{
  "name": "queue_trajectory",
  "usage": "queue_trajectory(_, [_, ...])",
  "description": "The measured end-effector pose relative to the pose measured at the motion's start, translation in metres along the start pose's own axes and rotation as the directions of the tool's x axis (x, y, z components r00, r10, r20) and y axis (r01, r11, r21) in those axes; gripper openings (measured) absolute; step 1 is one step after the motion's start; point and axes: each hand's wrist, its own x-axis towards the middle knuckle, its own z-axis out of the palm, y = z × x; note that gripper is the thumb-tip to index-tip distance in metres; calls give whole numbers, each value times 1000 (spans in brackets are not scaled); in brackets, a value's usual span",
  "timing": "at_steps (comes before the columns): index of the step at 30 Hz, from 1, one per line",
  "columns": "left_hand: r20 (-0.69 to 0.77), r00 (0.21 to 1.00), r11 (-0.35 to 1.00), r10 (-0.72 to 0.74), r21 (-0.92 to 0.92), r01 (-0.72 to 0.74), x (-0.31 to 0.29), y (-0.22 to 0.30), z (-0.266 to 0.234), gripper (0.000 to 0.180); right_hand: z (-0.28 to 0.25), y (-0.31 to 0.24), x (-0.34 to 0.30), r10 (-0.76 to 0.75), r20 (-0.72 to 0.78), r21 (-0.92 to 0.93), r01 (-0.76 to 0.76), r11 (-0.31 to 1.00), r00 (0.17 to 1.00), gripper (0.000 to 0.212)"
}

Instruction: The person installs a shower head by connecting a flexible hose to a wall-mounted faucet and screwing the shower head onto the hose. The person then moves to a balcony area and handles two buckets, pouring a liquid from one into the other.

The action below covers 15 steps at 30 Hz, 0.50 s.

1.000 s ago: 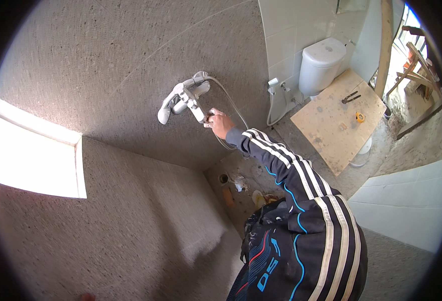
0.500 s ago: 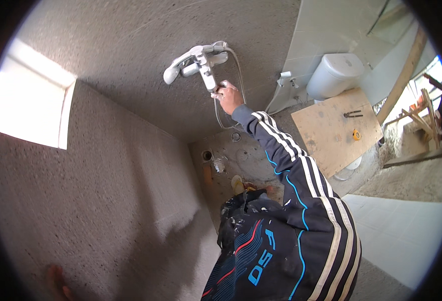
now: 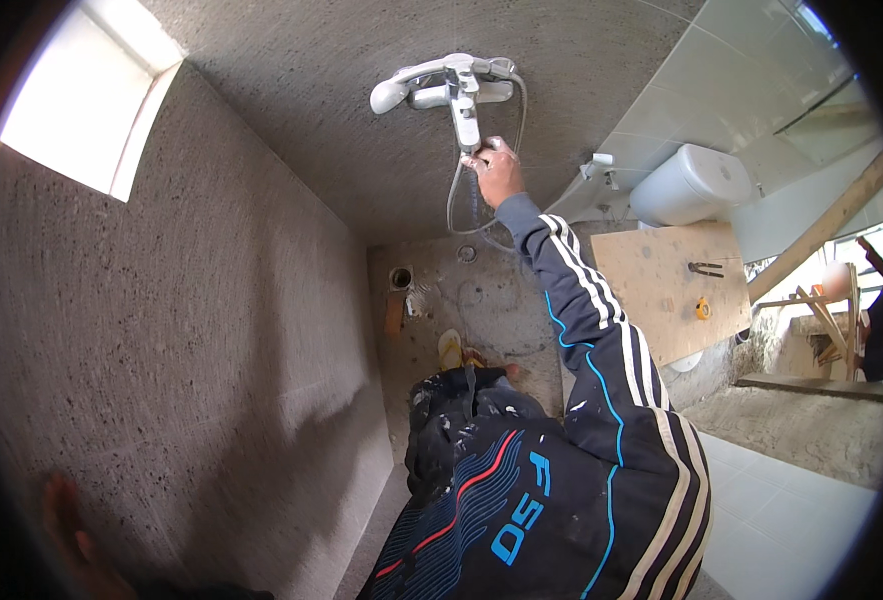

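Observation:
A chrome bath mixer tap (image 3: 464, 112) is mounted on the grey stone-textured wall ahead. A hand shower (image 3: 389, 97) rests on top of it, and its hose (image 3: 524, 100) loops down to the right and under the tap. My right hand (image 3: 498, 169) reaches up with fingers closed around the lower end of the tap's spout. Below those fingers runs a thin pale streak; I cannot tell if it is water. My left hand (image 3: 73, 530), dim at the lower left rim, is stretched out with thumb apart, close to or against the left wall (image 3: 201, 380).
A white toilet (image 3: 696, 185) stands at the right. Beside it, a wooden board (image 3: 651, 270) bears pliers (image 3: 705, 269) and a yellow tape measure (image 3: 703, 308). A drain hole (image 3: 400, 278) opens in the floor. Beyond the far-right opening, a person (image 3: 876, 335) shows partly near timber.
My view has shifted, so the tap sits higher and farther right. My right hand keeps its grip on the spout. More of my left hand shows at the lower left.

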Motion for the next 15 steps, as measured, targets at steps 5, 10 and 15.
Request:
queue_trajectory(5, [7,999,999,-38,-8,38,-6,5,-10,47,4,-5,2,-19,-8,46,19,999,1000,21])
queue_trajectory(10, [116,988,991,-103,92,93,-6,-19,-17,53,-1,4,1,-24,-23,12,25,1000,999,21])
queue_trajectory(15, [133,990,991,-47,128,30,-8,-19,-19,53,2,1,1,-20,-12,20,20,1000,1000,20])
